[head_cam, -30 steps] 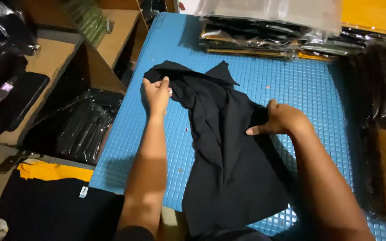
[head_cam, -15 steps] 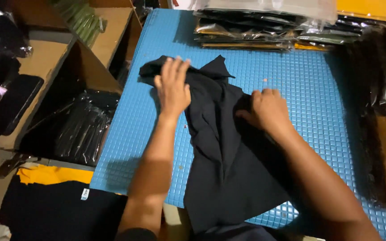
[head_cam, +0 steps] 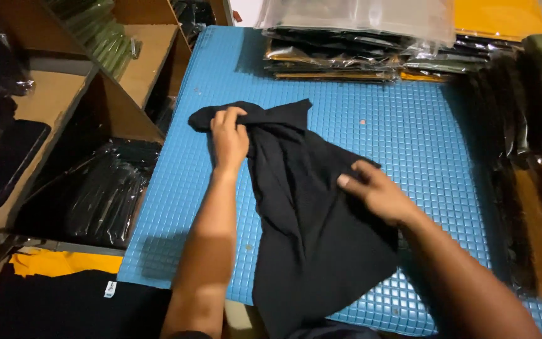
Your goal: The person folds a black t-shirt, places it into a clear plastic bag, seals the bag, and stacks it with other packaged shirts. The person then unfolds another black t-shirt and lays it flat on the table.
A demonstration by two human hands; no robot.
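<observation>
Since half a second ago: left hand (head_cam: 229, 137) no longer flat with fingers spread, now curled and bunching the far left corner of the black garment (head_cam: 308, 213). Right hand (head_cam: 374, 191) slid nearer and to the right, off the middle fold and onto the right edge of the cloth. Upper point of the cloth pulled leftward, lying lower against the mat.

Left hand closed on a gather of fabric, knuckles up, thumb side toward the middle of the table. Right hand half open, fingers bent and pointing left, pressing on the cloth; possibly pinching an edge beneath, hard to tell against black fabric in dim light.

Black garment spread crumpled on the blue grid-patterned mat (head_cam: 421, 132), widening toward the near edge and hanging over it between the two forearms. Long crease running down its middle.

Beyond the garment, at the far edge of the mat, a stack of bagged clothes (head_cam: 340, 53) in clear plastic, with a clear sheet on top. More dark bagged items (head_cam: 534, 163) along the right side. Left of the mat, wooden shelves (head_cam: 64, 94) holding black plastic-wrapped bundles (head_cam: 105, 191). Below those, near the lower left corner, a black shirt (head_cam: 64, 307) with a small white tag, lying over yellow cloth (head_cam: 64, 262).
</observation>
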